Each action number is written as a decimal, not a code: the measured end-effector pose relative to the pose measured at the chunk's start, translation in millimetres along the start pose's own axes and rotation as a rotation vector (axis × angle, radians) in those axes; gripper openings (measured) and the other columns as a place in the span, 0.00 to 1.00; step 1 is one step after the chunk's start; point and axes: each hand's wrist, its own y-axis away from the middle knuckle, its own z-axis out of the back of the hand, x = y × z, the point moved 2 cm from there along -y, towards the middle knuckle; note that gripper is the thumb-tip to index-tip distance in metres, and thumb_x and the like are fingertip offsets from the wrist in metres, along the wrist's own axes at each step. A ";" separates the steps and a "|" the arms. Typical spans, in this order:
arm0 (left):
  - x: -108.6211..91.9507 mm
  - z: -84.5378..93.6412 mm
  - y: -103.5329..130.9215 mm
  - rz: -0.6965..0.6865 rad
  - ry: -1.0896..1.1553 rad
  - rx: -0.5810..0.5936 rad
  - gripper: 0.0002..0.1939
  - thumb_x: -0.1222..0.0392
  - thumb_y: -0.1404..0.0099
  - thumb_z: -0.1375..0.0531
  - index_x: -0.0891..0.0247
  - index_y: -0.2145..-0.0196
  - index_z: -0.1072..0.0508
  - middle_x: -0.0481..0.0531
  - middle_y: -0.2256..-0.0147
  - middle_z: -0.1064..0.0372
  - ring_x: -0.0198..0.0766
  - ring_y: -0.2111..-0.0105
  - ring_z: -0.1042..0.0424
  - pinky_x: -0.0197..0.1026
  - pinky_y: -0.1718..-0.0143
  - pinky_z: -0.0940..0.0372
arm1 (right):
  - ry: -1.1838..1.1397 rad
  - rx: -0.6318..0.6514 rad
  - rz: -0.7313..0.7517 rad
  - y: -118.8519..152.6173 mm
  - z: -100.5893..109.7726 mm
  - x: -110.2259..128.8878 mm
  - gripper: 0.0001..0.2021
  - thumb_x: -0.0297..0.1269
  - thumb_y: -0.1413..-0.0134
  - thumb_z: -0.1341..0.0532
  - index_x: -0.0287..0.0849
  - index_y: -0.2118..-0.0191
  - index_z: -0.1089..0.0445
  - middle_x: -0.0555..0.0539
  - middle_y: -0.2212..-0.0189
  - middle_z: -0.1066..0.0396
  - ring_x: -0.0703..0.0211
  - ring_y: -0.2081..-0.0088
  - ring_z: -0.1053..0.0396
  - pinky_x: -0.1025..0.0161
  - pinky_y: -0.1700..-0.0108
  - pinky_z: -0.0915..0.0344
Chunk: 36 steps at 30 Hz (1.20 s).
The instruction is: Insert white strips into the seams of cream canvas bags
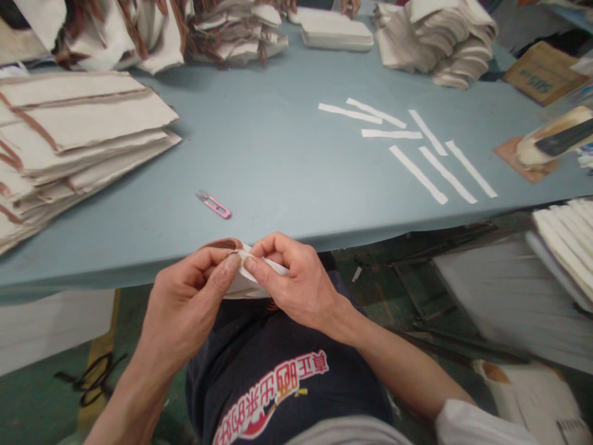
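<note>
Just off the table's front edge, my left hand (197, 290) and my right hand (296, 278) meet over a white fabric piece with a brown strap (243, 289). Thumb and fingers of my left hand pinch its edge near the brown strap. My right hand pinches the white material close beside, and a narrow white end sticks out under its fingers. Part of the piece is hidden behind both hands. Pink thread snips (214, 204) lie on the table a little beyond my left hand.
Several white strips (418, 175) lie on the blue-green table (278, 142). Stacked white fabric pieces with brown straps (88, 117) stand at the left. More piles (430, 37) line the back, where another person's hands (351, 7) show. A cardboard box (544, 73) is at the right.
</note>
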 end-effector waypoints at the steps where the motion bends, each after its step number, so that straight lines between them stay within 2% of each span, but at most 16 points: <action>1: -1.2 -0.1 1.2 -0.017 -0.035 -0.009 0.17 0.42 0.31 0.30 0.56 0.67 0.12 0.51 0.58 0.11 0.41 0.65 0.18 0.36 0.65 0.26 | 0.017 0.012 -0.003 -0.5 0.9 1.3 0.12 0.49 0.31 0.32 0.46 0.60 0.26 0.55 0.72 0.26 0.65 0.72 0.35 0.65 0.66 0.42; 7: -9.0 -0.5 6.0 -0.086 -0.136 0.013 0.15 0.48 0.27 0.33 0.59 0.64 0.12 0.53 0.58 0.11 0.41 0.65 0.18 0.38 0.63 0.27 | 0.170 -0.021 0.126 -3.3 10.5 10.1 0.11 0.47 0.29 0.32 0.46 0.58 0.24 0.59 0.77 0.35 0.65 0.75 0.39 0.64 0.66 0.44; 12: -14.8 -2.3 6.6 -0.129 -0.176 0.023 0.15 0.48 0.26 0.33 0.59 0.62 0.11 0.54 0.58 0.11 0.44 0.63 0.17 0.40 0.63 0.26 | 0.183 0.043 0.241 -5.5 13.6 11.3 0.11 0.46 0.26 0.38 0.46 0.59 0.27 0.56 0.73 0.30 0.65 0.74 0.38 0.64 0.65 0.43; 15: -17.9 -3.9 6.8 -0.120 -0.152 0.020 0.15 0.48 0.28 0.33 0.59 0.64 0.11 0.53 0.60 0.11 0.41 0.66 0.17 0.38 0.65 0.27 | 0.141 0.083 0.285 -7.7 14.2 8.5 0.10 0.45 0.26 0.41 0.46 0.60 0.32 0.55 0.71 0.30 0.64 0.72 0.37 0.64 0.65 0.42; 18: -17.3 -4.6 7.7 -0.065 -0.094 0.021 0.15 0.47 0.29 0.32 0.60 0.64 0.11 0.53 0.60 0.11 0.38 0.69 0.19 0.35 0.69 0.29 | 0.009 0.149 0.275 -9.7 13.5 3.8 0.12 0.48 0.25 0.41 0.46 0.59 0.34 0.54 0.70 0.31 0.64 0.70 0.35 0.64 0.65 0.40; 21: -14.1 -4.9 9.2 -0.044 -0.076 0.011 0.16 0.47 0.29 0.31 0.61 0.66 0.11 0.53 0.61 0.11 0.38 0.69 0.19 0.35 0.69 0.29 | -0.086 0.176 0.230 -10.6 12.1 0.0 0.14 0.51 0.25 0.39 0.46 0.59 0.34 0.55 0.70 0.32 0.64 0.70 0.35 0.64 0.65 0.40; 27: -10.8 -7.0 10.3 -0.058 -0.112 0.015 0.19 0.44 0.28 0.33 0.60 0.67 0.13 0.48 0.73 0.18 0.37 0.76 0.26 0.36 0.76 0.34 | -0.144 0.181 0.159 -9.6 7.3 -3.8 0.18 0.56 0.27 0.37 0.46 0.58 0.33 0.53 0.67 0.30 0.63 0.68 0.33 0.64 0.67 0.39; 36: -6.8 -5.6 13.0 -0.040 -0.120 -0.022 0.18 0.44 0.28 0.32 0.60 0.67 0.13 0.49 0.68 0.15 0.37 0.74 0.23 0.37 0.72 0.32 | -0.192 0.114 0.150 -7.2 3.7 -9.0 0.20 0.58 0.29 0.36 0.45 0.58 0.31 0.52 0.66 0.26 0.63 0.68 0.30 0.65 0.65 0.35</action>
